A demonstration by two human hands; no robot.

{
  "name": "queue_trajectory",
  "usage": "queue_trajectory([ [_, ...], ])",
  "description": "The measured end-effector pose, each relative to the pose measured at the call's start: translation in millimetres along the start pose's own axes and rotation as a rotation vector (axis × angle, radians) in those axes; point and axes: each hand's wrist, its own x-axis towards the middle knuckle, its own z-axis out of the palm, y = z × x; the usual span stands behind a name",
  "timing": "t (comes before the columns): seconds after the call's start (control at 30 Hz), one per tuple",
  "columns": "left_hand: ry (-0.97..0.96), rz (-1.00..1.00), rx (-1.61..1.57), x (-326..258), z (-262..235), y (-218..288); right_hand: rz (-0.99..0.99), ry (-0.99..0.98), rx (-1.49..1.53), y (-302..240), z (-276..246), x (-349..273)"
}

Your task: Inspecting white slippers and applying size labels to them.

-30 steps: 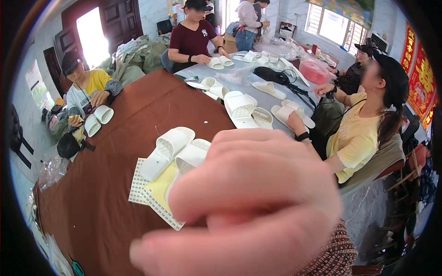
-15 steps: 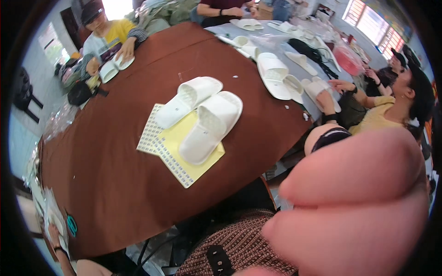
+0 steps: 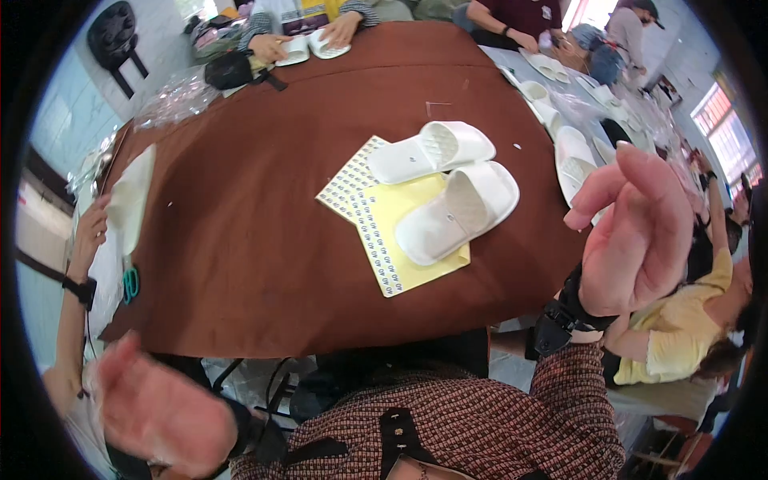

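A pair of white slippers lies in front of me on the brown-covered table: the far slipper (image 3: 394,162) and the near slipper (image 3: 428,232). Under them are overlapping sheets of small printed stickers, with a yellow backing sheet (image 3: 404,276) on top. My right hand (image 3: 636,240) is raised beyond the table's right edge, fingers loosely bent and apart, holding nothing. Low at the left, my left hand (image 3: 168,412) hangs off the near table edge, smeared by motion, so its fingers are unclear. Neither hand touches the slippers.
Teal-handled scissors (image 3: 130,284) lie at the left edge, near another person's hand (image 3: 90,232) on a white slipper (image 3: 132,200). Across the table, a person's hands (image 3: 340,30) handle white slippers. More slippers and plastic line the grey table (image 3: 572,100) at right.
My view has swung right and lifted, so the slippers appear further right. The right hand, formerly large and close, is farther off and raised; my left hand has come into view.
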Motion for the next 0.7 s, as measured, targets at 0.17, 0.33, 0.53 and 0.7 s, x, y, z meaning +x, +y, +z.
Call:
queue_trajectory([
  [0.17, -0.328, -0.420, 0.100, -52.7, 23.8, -49.1, 0.357, 0.084, 0.127, 10.9, 32.1, -25.2],
  [0.33, -0.392, -0.486, 0.296, -68.4, 7.7, -77.3, 0.417, -0.032, 0.159, 23.1, 51.1, -27.6],
  [0.53, -0.570, -0.261, 0.564, -29.5, -4.7, -106.9, 0.457, -0.165, 0.253, 20.6, 83.1, -28.5],
  [0.7, -0.697, -0.255, 0.835, -0.4, -32.3, -189.9, 0.428, -0.342, 0.367, 12.8, 96.8, -38.0],
])
